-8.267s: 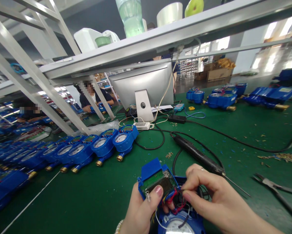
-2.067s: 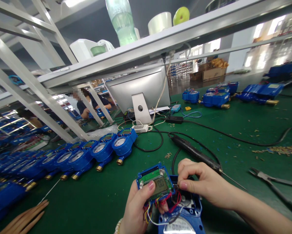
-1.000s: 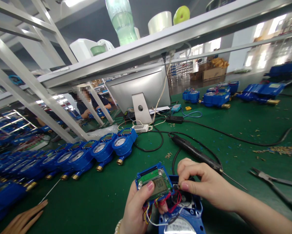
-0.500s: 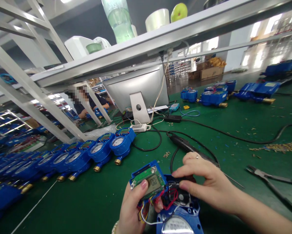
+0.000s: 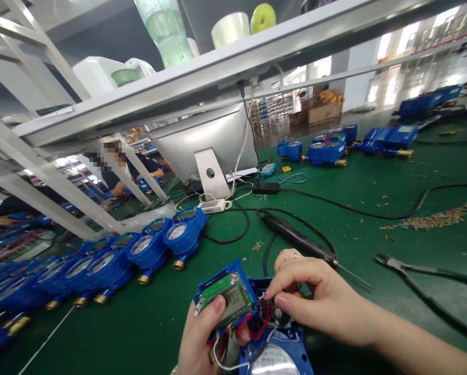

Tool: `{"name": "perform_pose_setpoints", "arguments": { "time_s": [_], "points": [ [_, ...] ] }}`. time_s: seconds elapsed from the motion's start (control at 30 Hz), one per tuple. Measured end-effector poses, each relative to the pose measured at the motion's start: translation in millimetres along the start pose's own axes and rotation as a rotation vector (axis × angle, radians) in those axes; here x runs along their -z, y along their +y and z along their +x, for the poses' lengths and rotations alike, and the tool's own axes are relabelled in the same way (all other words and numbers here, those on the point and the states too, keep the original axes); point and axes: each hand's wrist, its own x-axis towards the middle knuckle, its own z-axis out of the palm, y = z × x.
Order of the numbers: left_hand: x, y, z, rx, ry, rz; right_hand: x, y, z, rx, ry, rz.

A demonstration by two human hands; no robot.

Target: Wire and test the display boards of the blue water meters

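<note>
My left hand (image 5: 202, 333) grips a green circuit board (image 5: 212, 299) with a small LCD screen, set in a blue frame and tilted toward me. The thumb presses on the board beside the screen. Just right of it lies an opened blue water meter (image 5: 295, 346) with a round dial, cut off by the lower edge. Red, white and yellow wires (image 5: 261, 330) run between board and meter. Over the meter's open housing, my right hand (image 5: 311, 299) is closed, thumb and forefinger pinching at dark wires; the fingertips partly hide the spot.
A black electric screwdriver (image 5: 295, 234) with a long bit lies behind my right hand. Cutting pliers (image 5: 405, 265) and a pile of small screws (image 5: 436, 216) are to the right. Blue meters (image 5: 145, 245) line the left. A monitor (image 5: 213, 146) stands behind, under a shelf (image 5: 147, 91). A person sits beyond.
My right thumb and forefinger have moved slightly left and closer together over the wires. The left hand still holds the board. The whole view has shifted a little.
</note>
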Motion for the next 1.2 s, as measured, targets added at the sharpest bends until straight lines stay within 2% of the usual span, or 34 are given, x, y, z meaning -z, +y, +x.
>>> {"name": "perform_pose_setpoints", "arguments": {
  "time_s": [0.17, 0.4, 0.6, 0.7, 0.9, 1.2],
  "points": [
    [1.9, -1, -1, -0.064, -0.040, 0.091, 1, -3, 4, 0.009, -0.007, -0.059],
    [-1.1, 5, 1, -0.068, -0.101, 0.052, 17, 14, 11, 0.096, 0.011, -0.179],
    [1.0, 3, 1, -0.116, -0.154, 0.118, 20, 18, 10, 0.118, -0.009, -0.198],
    [2.0, 4, 2, -0.168, -0.215, 0.201, 20, 17, 11, 0.116, -0.038, -0.172],
    [3.1, 8, 4, -0.135, -0.364, 0.249, 21, 18, 11, 0.122, -0.070, -0.095],
    [6.5, 11, 3, -0.076, -0.256, 0.201, 20, 23, 9, 0.144, -0.029, -0.035]
  ]
}}
